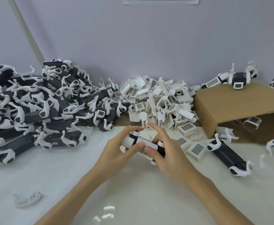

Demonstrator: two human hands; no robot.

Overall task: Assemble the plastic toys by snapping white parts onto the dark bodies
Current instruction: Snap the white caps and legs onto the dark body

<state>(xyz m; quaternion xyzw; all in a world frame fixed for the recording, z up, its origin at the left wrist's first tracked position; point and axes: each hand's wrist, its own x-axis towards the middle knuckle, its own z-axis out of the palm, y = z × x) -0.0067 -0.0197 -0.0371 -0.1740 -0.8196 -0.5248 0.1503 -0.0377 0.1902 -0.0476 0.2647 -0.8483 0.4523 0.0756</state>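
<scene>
Both hands — left hand (116,148), right hand (168,153) — grip one dark toy body (159,149). Thumbs pinch its glossy white grille cover (145,146) above the smooth counter (68,176).

The toy (145,146) at the frame's centre is plastic: a dark matt body with a smooth white part bearing a fine printed grid. The pile of dark bodies (35,104) at left looks matt black plastic with slightly glossy white limbs. The heap of white parts (159,101) at upper centre is smooth plastic. The box (236,103) at right is plain brown matt cardboard. The table (133,200) wears a glossy, smooth white covering that catches reflections near the lower centre. The wall (149,46) behind is matt.
</scene>
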